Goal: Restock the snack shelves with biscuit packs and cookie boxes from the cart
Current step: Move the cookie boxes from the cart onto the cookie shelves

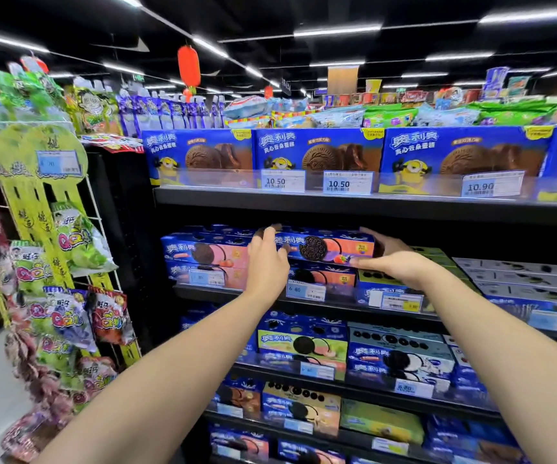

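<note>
Far left there's a wire rack (pixel 100 226) hung with candy bags (pixel 81 237), standing just beside the end of the shelving; next over, on the second shelf (pixel 223 296) down, sits a two-high stack of pink-fronted boxes (pixel 203 254); right beside that is the cookie box (pixel 324 247) the person's handling, blue with a dark cookie and a pink-orange patch on the front; it lies flat, long axis running left-right along the shelf edge, printed face out toward the aisle, resting on top of a matching box (pixel 320 276) behind a clear front lip with a 6.80 price tag (pixel 305 291); left hand (pixel 267 262) has its fingers curled over the box's left end, fingertips up on the top edge; right hand (pixel 401 262) wraps the right end, thumb along the lower front corner and fingers round the end, so it's gripped at both ends; to the right come green-topped boxes (pixel 436 252) stacked lower, then pale grey boxes (pixel 518 272) lying flat in rows; above the held box there's a dark gap up to the underside of the upper shelf (pixel 337 202), and more headroom over the lower stacks on the right; that upper shelf carries big blue cartoon-character boxes (pixel 317 152) standing face-out in a row.
</note>
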The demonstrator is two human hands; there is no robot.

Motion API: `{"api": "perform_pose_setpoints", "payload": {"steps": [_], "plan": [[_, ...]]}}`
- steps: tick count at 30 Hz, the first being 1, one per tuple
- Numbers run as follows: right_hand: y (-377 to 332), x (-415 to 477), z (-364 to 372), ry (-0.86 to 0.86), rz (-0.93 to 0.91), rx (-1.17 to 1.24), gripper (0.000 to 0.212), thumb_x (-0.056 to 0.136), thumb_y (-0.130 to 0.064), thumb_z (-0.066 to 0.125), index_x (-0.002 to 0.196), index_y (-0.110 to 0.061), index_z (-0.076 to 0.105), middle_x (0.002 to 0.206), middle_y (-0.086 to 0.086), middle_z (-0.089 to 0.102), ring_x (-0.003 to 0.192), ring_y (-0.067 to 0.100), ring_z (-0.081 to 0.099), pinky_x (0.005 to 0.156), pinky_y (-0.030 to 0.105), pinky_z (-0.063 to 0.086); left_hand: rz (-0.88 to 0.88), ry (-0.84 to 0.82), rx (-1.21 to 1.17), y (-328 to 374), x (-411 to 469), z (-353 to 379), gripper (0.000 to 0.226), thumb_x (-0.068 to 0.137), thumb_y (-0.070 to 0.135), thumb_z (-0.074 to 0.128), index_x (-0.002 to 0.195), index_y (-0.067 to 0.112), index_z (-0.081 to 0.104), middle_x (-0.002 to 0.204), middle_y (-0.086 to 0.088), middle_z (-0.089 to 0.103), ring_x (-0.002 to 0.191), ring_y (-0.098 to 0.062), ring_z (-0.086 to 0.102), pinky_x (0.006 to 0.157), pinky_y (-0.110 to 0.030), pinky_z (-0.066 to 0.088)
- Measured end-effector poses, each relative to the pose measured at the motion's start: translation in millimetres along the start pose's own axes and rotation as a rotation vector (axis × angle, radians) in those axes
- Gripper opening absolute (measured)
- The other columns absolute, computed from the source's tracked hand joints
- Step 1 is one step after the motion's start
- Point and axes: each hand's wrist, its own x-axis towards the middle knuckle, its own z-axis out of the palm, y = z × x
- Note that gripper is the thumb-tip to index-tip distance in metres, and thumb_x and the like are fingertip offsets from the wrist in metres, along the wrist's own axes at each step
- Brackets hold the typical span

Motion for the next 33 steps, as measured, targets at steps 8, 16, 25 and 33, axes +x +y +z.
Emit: {"api": "perform_pose_setpoints", "payload": {"steps": [8,16,25,33], "plan": [[9.0,12.0,23.2,0.046,0.038,-0.214,0.083,0.079,-0.053,0.079,0.146,-0.021,0.044,0.140,0.003,0.059,0.106,0.021,0.059,0.088,0.028,0.044,0.094,-0.081,0.315,-6.8,-5.4,21.8,0.057,0.099,0.007,0.051,0.152,0.017,0.034,0.163,-0.017,0.019,0.148,-0.037,0.015,0.115,-0.041,0.029],[5.2,14.1,31.9,0.157,0.057,-0.190,0.089,0.070,-0.047,0.087,0.144,-0.030,0.039,0.131,-0.001,0.063,0.097,0.017,0.058,0.083,0.029,0.046,0.531,-0.005,0.626,-22.4,-37.2,29.9,0.034,0.093,0.015,0.059,0.127,0.010,0.056,0.131,-0.018,0.050,0.119,-0.039,0.046,0.102,-0.047,0.042],[0.5,14.5,22.5,0.043,0.064,-0.336,0.106,0.063,-0.052,0.091,0.146,-0.034,0.027,0.143,0.002,0.052,0.107,0.025,0.058,0.091,0.037,0.051,0.541,-0.061,0.621,-30.7,-39.2,21.4,0.032,0.095,0.021,0.048,0.124,0.014,0.059,0.114,-0.007,0.057,0.104,-0.029,0.052,0.089,-0.041,0.042],[-2.7,12.1,23.8,-0.008,0.024,-0.299,0.090,0.069,-0.036,0.091,0.127,-0.038,0.023,0.103,0.000,0.055,0.076,0.017,0.060,0.058,0.032,0.045,0.520,-0.089,0.613,-39.4,-44.5,24.1,0.029,0.096,0.021,0.047,0.121,0.013,0.060,0.110,-0.006,0.056,0.098,-0.027,0.050,0.087,-0.039,0.040]]}}
